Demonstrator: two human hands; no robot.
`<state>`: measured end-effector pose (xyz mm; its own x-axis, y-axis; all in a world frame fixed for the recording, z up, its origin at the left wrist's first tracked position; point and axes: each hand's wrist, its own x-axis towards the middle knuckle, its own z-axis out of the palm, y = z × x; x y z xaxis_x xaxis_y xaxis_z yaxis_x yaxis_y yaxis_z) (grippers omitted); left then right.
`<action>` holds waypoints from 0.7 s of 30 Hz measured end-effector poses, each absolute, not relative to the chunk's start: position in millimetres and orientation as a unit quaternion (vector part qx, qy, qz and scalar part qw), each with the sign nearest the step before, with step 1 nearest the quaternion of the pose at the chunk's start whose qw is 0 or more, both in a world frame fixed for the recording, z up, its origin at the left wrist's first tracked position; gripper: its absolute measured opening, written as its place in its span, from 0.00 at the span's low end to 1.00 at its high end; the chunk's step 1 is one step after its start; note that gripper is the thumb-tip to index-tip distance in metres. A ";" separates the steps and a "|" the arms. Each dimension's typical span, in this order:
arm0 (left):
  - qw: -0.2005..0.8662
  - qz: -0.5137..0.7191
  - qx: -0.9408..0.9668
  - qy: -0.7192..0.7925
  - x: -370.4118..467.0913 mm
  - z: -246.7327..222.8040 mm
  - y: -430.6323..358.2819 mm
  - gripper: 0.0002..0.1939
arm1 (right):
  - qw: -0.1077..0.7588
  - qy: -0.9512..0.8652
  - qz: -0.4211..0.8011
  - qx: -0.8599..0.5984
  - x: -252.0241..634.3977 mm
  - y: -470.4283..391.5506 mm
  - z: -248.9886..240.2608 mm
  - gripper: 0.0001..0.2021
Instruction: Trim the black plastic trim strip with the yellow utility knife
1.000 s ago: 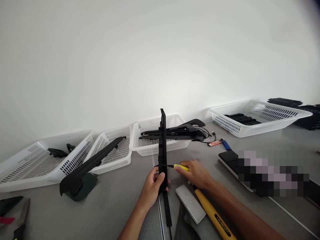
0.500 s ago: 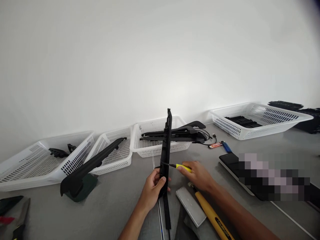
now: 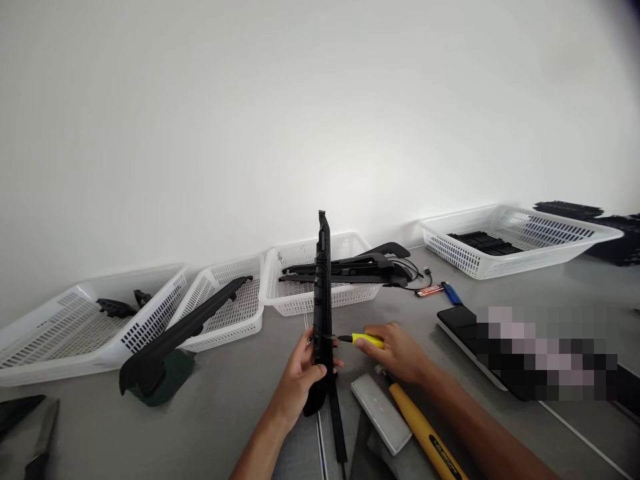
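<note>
A long black plastic part (image 3: 323, 287) stands nearly upright in front of me, its narrow end at the top. My left hand (image 3: 304, 370) is closed round its lower section, thumb on the near face. In my right hand (image 3: 395, 347) is a small yellow-handled tool (image 3: 367, 341), pointing left, its thin tip at the part's right edge. Whether the tip touches the part is too small to tell. Below the hands, a narrow black strip (image 3: 338, 427) slants down towards the front edge of the picture.
Three white baskets (image 3: 287, 306) stand along the wall at left and centre, with black parts in or across them. Another basket (image 3: 480, 267) is at the back right. A yellow-handled tool (image 3: 425, 430), a pale block (image 3: 381, 413) and a phone (image 3: 470, 347) lie on the grey table.
The black part has shifted left and turned somewhat, and my left hand has moved slightly left and down with it. My right hand stays nearly in place; the tool's tip now lies at the part's right edge.
</note>
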<state>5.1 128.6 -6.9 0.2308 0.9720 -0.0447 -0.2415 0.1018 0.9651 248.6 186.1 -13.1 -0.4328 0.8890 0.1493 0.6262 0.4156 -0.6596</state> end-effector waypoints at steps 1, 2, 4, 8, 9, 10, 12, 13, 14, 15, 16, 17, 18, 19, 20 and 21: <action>0.639 0.480 0.465 0.381 4.9 -5.5 128.6 0.35 | 0.254 -0.800 0.265 -0.475 249.0 186.7 -13.6 0.34; 0.647 0.479 0.464 0.370 4.7 -5.0 128.8 0.35 | 0.264 -0.795 0.267 -0.477 249.3 187.3 -14.4 0.34; 0.663 0.473 0.465 0.347 4.7 -6.6 129.3 0.32 | 0.290 -0.782 0.276 -0.477 249.2 187.9 -16.0 0.34; 0.680 0.454 0.478 0.322 7.8 -12.2 127.7 0.24 | 0.283 -0.788 0.313 -0.448 246.2 186.0 -17.5 0.33; 0.674 0.450 0.483 0.332 9.3 -12.4 126.4 0.24 | 0.274 -0.795 0.318 -0.439 246.0 185.7 -17.4 0.33; 0.665 0.445 0.487 0.350 10.9 -12.0 125.0 0.24 | 0.268 -0.798 0.320 -0.434 246.3 185.6 -17.2 0.33; 0.644 0.438 0.490 0.392 13.8 -9.8 122.4 0.27 | 0.272 -0.794 0.311 -0.445 248.2 186.4 -16.8 0.33; 0.636 0.437 0.487 0.411 15.0 -8.6 121.5 0.30 | 0.283 -0.787 0.304 -0.457 249.3 186.9 -16.7 0.33; 0.629 0.438 0.481 0.424 15.8 -7.5 120.9 0.33 | 0.293 -0.779 0.300 -0.466 250.1 187.4 -16.7 0.33; 0.624 0.444 0.476 0.433 16.5 -6.7 120.8 0.35 | 0.300 -0.774 0.300 -0.470 250.2 187.5 -16.8 0.33; 0.620 0.451 0.471 0.437 16.9 -6.1 121.0 0.35 | 0.300 -0.773 0.305 -0.468 249.6 187.2 -17.2 0.34; 0.616 0.458 0.468 0.439 17.1 -5.8 121.4 0.35 | 0.297 -0.777 0.311 -0.461 248.4 186.7 -17.7 0.34; 0.611 0.463 0.468 0.439 17.3 -5.6 121.9 0.33 | 0.290 -0.781 0.316 -0.453 246.6 186.0 -18.3 0.34; 0.606 0.467 0.472 0.439 17.5 -5.6 122.5 0.32 | 0.283 -0.787 0.318 -0.446 244.7 185.3 -19.1 0.34; 0.602 0.469 0.475 0.438 17.6 -5.8 123.0 0.30 | 0.279 -0.791 0.317 -0.443 242.9 184.7 -20.1 0.34; 0.600 0.472 0.476 0.437 17.6 -6.1 123.5 0.29 | 0.279 -0.791 0.312 -0.445 241.4 184.3 -21.1 0.34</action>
<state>17.6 123.5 -6.1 0.1727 0.9821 -0.0758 -0.1492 0.1021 0.9835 241.4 184.3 -21.1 -0.4470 0.8793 0.1643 0.5304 0.4085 -0.7429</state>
